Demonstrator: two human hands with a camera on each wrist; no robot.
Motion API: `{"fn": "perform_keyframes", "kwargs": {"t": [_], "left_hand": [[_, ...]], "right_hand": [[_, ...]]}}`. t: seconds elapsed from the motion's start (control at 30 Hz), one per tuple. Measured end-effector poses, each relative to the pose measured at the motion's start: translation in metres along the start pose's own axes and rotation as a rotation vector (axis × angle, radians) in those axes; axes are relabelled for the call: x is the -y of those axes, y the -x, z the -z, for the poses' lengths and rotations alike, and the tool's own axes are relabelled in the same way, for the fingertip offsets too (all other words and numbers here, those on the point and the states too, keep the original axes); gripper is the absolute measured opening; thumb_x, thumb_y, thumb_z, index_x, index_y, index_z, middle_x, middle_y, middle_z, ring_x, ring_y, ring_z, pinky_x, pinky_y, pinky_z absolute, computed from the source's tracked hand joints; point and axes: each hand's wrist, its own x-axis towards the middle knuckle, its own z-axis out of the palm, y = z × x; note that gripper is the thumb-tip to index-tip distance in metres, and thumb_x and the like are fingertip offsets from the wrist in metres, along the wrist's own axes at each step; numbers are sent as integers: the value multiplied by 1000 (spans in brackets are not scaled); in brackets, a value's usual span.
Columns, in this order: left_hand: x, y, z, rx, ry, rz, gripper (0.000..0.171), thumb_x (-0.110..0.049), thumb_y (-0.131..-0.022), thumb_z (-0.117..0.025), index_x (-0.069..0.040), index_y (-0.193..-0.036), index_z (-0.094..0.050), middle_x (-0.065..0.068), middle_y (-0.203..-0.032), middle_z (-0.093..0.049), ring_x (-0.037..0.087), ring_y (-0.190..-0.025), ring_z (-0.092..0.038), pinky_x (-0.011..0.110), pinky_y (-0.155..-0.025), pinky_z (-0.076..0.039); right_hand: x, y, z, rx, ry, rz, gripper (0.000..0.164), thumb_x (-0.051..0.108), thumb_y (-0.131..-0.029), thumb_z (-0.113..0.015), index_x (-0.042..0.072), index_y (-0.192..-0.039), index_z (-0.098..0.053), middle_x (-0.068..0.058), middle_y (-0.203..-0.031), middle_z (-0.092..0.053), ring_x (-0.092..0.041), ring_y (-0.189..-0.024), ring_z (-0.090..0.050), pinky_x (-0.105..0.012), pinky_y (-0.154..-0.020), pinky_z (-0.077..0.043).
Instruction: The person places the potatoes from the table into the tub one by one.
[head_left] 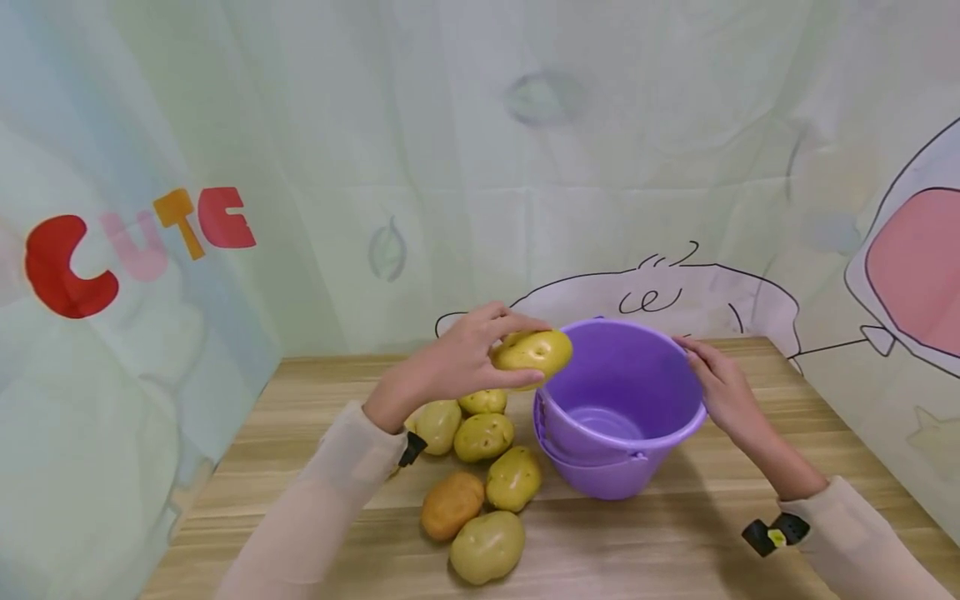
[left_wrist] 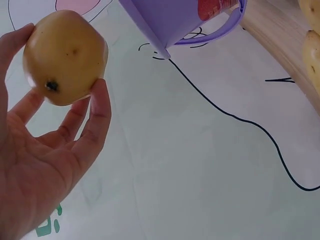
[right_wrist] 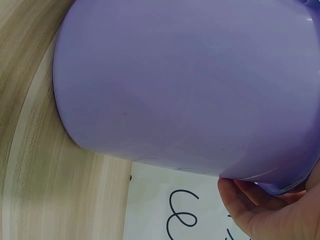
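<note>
A yellow potato (head_left: pixel 534 353) is gripped between the thumb and fingers of my left hand (head_left: pixel 467 352), raised beside the left rim of a purple bucket (head_left: pixel 611 475). In the left wrist view the same potato (left_wrist: pixel 67 57) shows a dark spot on its skin. My right hand (head_left: pixel 722 385) holds the bucket's right rim; in the right wrist view its fingers (right_wrist: pixel 235 202) curl at the rim. Inside the bucket, the visible floor (head_left: pixel 603 422) is bare. Left of the bucket lie several potatoes (head_left: pixel 484 437), one of them browner (head_left: pixel 452 505).
The wooden table (head_left: pixel 630 558) carries the bucket and potatoes. A printed curtain (head_left: pixel 450 167) hangs close behind the table and along its sides. The bucket's handle (head_left: pixel 570 458) hangs down against its front.
</note>
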Motion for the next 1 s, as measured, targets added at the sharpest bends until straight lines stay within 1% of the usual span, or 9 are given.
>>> {"fn": "perform_keyframes", "kwargs": {"t": [0.17,0.33,0.4,0.47,0.57,0.63,0.83,1.0], "left_hand": [[-2,-8,-5,8,2,-14,53,-48,-89,-71,-28,-137,-60,-5,-116,-54,12,-98,-49,34,-80,-45],[-4,-16,-12,5,12,-28,53,-48,-89,-72,-29,-138,-60,-5,-115,-52,11,-98,-49,32,-79,-46],[-5,-20,-15,-4,18,-35,54,-48,-89,-73,-29,-138,-60,-5,-115,-51,11,-97,-50,31,-79,-46],[-6,-24,-19,-9,25,-42,54,-47,-88,-73,-29,-137,-60,-5,-115,-51,10,-97,-50,31,-80,-47],[-8,-28,-24,-7,30,-46,54,-47,-88,-73,-29,-137,-60,-4,-115,-50,8,-98,-50,29,-81,-47],[-9,-30,-27,3,31,-42,55,-48,-88,-74,-29,-138,-60,-4,-117,-50,8,-99,-50,28,-81,-47],[-13,-39,-37,42,27,-33,58,-48,-87,-74,-30,-140,-58,-1,-118,-50,11,-100,-51,28,-82,-47],[-15,-47,-45,61,-1,-51,59,-49,-88,-73,-28,-141,-57,1,-115,-50,13,-96,-52,26,-80,-47]], "right_hand": [[0,0,0,5,-9,-7,42,12,-109,-34,-15,-139,-46,-35,-136,-50,-44,-121,-50,-6,-84,-36],[-1,-1,0,-7,1,-6,40,11,-109,-35,-14,-138,-47,-33,-134,-53,-40,-119,-52,-6,-83,-37],[-2,-1,0,-13,6,-5,40,11,-109,-36,-14,-138,-48,-32,-133,-54,-31,-117,-54,-7,-83,-38],[-2,-1,0,-18,5,-5,40,11,-109,-37,-13,-138,-49,-31,-133,-55,-17,-113,-55,-7,-83,-38],[-2,-1,0,-22,-3,2,39,12,-109,-38,-12,-137,-50,-30,-131,-57,2,-106,-50,-8,-83,-38],[-1,-1,-1,-26,-10,9,39,11,-109,-38,-13,-136,-51,-30,-130,-57,8,-104,-48,-7,-83,-38],[-2,-1,-1,-30,3,7,39,12,-109,-38,-12,-136,-51,-30,-131,-57,5,-104,-49,-7,-83,-38],[-2,0,0,-20,-3,3,41,14,-109,-37,-12,-137,-50,-31,-133,-55,5,-106,-49,-7,-84,-38]]}}
